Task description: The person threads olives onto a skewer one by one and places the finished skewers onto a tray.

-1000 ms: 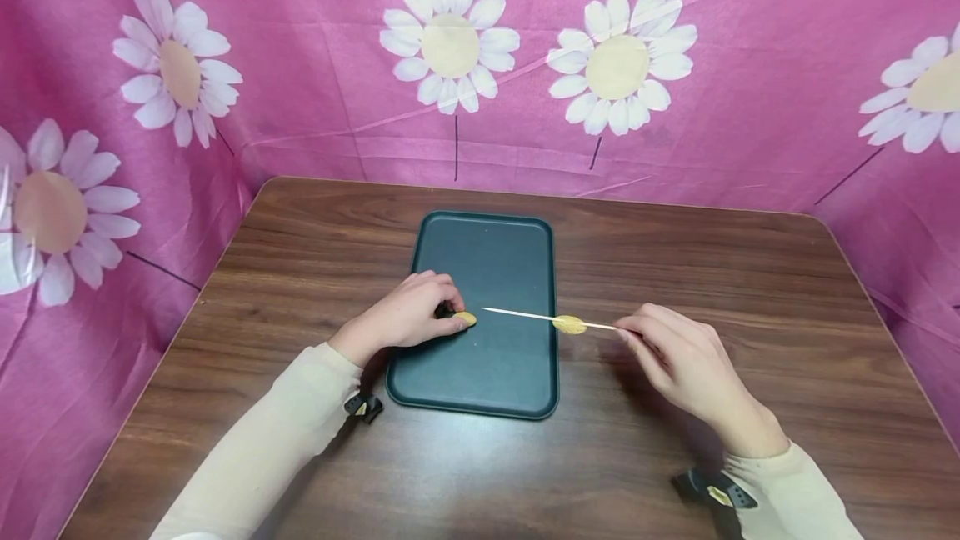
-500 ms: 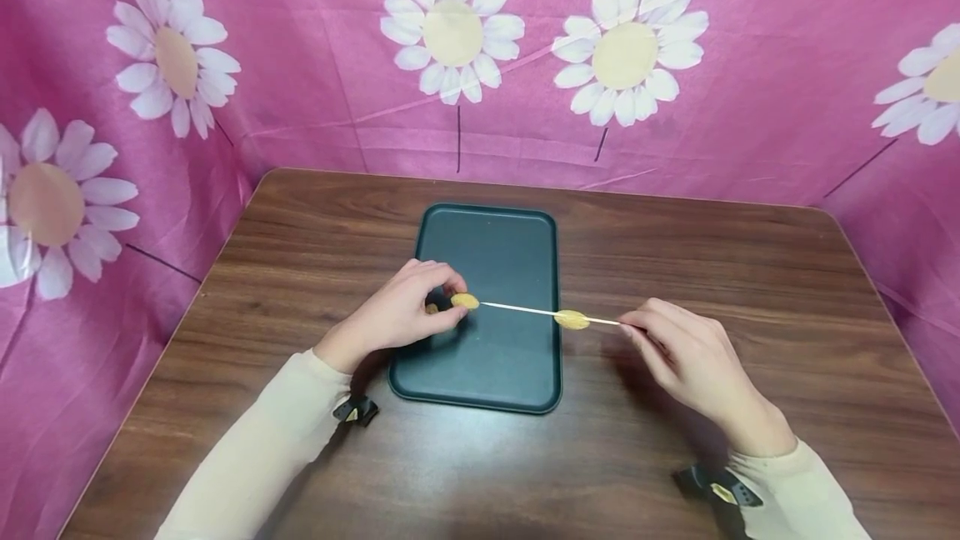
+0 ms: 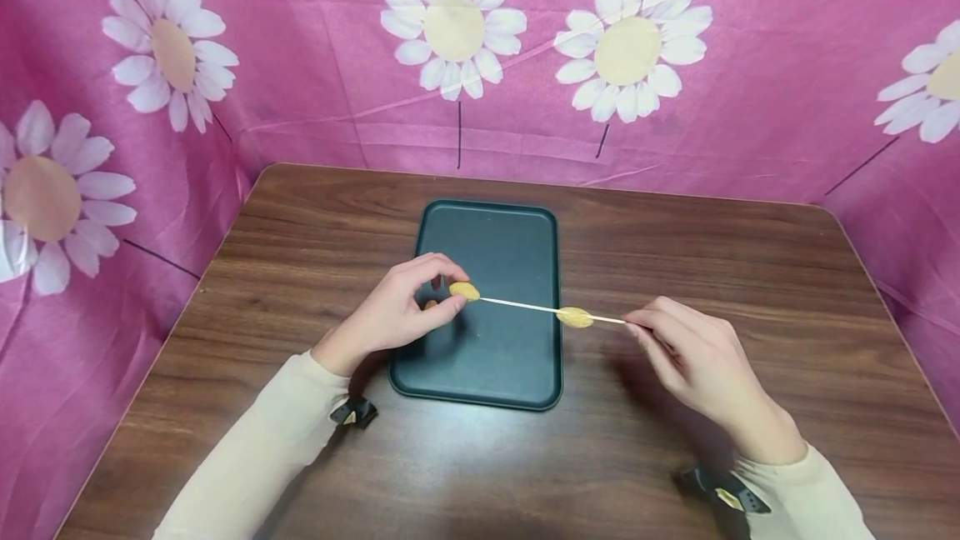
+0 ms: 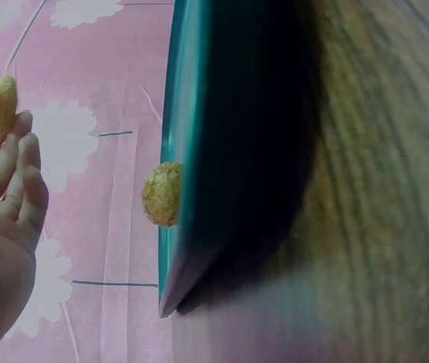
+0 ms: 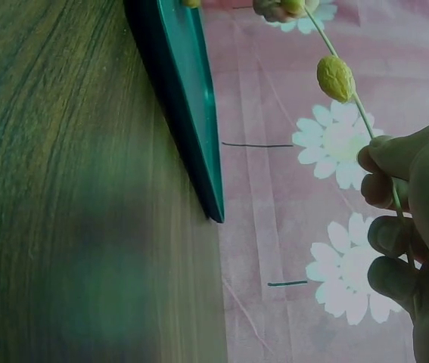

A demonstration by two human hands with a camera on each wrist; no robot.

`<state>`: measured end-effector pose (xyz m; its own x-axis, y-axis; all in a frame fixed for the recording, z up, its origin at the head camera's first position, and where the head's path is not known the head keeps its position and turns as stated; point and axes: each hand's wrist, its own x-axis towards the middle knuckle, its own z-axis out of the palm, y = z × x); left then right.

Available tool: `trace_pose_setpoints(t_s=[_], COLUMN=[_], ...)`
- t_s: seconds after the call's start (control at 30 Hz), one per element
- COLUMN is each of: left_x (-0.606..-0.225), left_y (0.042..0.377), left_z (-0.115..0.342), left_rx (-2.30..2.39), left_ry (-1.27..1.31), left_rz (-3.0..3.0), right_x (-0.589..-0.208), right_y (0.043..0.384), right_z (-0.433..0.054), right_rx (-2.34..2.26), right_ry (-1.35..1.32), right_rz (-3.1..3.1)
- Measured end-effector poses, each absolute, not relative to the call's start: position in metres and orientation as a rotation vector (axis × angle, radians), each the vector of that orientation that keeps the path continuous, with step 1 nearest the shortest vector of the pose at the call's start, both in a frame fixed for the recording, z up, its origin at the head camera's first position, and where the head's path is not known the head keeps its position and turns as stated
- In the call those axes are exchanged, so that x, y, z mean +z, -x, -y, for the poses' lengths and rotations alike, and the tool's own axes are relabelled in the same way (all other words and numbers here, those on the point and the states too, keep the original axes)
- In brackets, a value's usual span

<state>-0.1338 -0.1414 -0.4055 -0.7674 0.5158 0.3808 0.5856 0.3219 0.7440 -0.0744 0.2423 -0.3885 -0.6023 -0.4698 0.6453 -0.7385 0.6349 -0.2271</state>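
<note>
My left hand (image 3: 408, 302) pinches a small, wrinkled, yellow oval fruit (image 3: 465, 292) between thumb and fingers, above the dark green tray (image 3: 495, 373). A thin wooden skewer (image 3: 517, 304) meets that fruit at its pointed end; whether it has pierced it I cannot tell. Partway along the skewer sits another yellow fruit (image 3: 575, 317), threaded through. The skewer's other end is gripped by my right hand (image 3: 697, 357), whose fingers curl round it in the right wrist view. One more wrinkled fruit (image 4: 163, 195) lies on the tray, mostly hidden behind my left hand in the head view.
The tray rests on a brown wood-grain table (image 3: 675, 248), left of its middle. A pink cloth (image 3: 315, 65) printed with large white daisies hangs round the table's back and sides. Black straps (image 3: 355, 412) are worn at both wrists.
My left hand has lifted its fruit off the tray and brought it to the skewer's tip. My right hand holds nearly still, and another fruit has come into view on the tray.
</note>
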Motion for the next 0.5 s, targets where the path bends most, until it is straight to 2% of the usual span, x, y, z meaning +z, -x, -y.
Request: trace_pose_setpoints(t_s=[0.5], left_x=[-0.4080], left_y=[0.1352], left_z=[0.1413], left_rx=[-1.666], left_ry=[1.099], left_rz=[2.368], right_x=[-0.3842], right_y=[0.0733], right_z=[-0.2418], right_rx=[0.680], right_ry=[-0.940], right_rz=[2.297])
